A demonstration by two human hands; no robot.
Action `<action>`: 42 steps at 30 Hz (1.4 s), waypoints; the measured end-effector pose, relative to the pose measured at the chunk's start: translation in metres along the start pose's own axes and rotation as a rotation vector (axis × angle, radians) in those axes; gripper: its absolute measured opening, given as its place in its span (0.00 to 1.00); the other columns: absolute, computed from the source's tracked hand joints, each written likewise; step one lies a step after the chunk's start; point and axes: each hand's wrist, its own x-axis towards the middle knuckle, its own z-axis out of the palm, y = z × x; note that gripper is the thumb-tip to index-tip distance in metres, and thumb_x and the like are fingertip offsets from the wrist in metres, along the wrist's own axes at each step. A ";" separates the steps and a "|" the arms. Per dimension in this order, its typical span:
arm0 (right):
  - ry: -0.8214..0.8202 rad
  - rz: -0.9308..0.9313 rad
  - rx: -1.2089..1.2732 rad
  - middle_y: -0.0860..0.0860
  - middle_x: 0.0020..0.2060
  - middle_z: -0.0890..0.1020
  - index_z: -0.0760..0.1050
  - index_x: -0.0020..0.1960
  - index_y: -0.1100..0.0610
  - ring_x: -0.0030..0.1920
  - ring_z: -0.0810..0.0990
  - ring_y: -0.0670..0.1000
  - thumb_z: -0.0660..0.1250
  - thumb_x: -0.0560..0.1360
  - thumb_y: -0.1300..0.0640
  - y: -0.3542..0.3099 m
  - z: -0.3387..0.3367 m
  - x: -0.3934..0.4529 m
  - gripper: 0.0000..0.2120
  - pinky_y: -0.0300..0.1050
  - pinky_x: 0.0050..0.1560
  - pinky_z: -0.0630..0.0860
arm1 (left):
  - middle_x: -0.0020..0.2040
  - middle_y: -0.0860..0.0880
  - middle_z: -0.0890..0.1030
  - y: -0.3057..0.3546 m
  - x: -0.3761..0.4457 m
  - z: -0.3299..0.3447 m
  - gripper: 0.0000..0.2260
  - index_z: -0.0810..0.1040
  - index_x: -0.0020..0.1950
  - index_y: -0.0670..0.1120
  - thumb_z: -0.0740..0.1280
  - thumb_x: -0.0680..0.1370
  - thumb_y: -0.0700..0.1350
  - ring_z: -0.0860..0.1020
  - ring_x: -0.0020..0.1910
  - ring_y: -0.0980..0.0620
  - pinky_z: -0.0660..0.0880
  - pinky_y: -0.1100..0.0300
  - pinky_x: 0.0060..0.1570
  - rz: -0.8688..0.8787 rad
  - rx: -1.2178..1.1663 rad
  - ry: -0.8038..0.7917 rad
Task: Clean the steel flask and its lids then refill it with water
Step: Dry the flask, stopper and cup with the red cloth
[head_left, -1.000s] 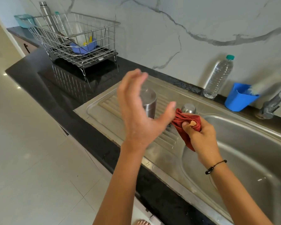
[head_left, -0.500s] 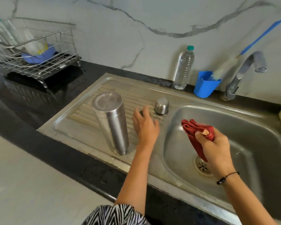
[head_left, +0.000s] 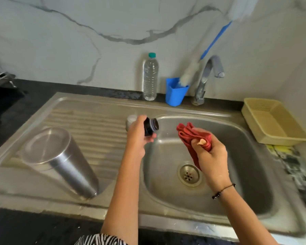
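The left hand (head_left: 137, 137) holds the dark lid (head_left: 150, 126) over the sink (head_left: 237, 206) rim, fingers curled round it; the right hand (head_left: 211, 156) grips a bunched red cloth (head_left: 193, 137) above the basin. The flask (head_left: 60, 161) stands inverted on the steel drainboard (head_left: 95, 117), well left of both hands. Behind, a bottle (head_left: 150, 76), blue cup (head_left: 176, 92) and tap (head_left: 207, 78) line the marble wall.

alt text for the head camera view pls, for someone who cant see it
Over a steel sink, a person's left hand holds a dark flask lid while the right hand grips a red cloth. The steel flask stands upside down on the draining board to the left. A plastic water bottle, blue cup and tap line the marble wall behind.
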 end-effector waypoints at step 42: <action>-0.294 -0.722 -0.762 0.60 0.63 0.75 0.78 0.61 0.59 0.63 0.74 0.62 0.59 0.68 0.64 -0.009 0.018 0.018 0.23 0.54 0.63 0.71 | 0.25 0.50 0.71 -0.026 -0.022 0.025 0.17 0.79 0.45 0.45 0.56 0.81 0.54 0.63 0.14 0.56 0.54 0.70 0.14 -0.201 -0.114 -0.379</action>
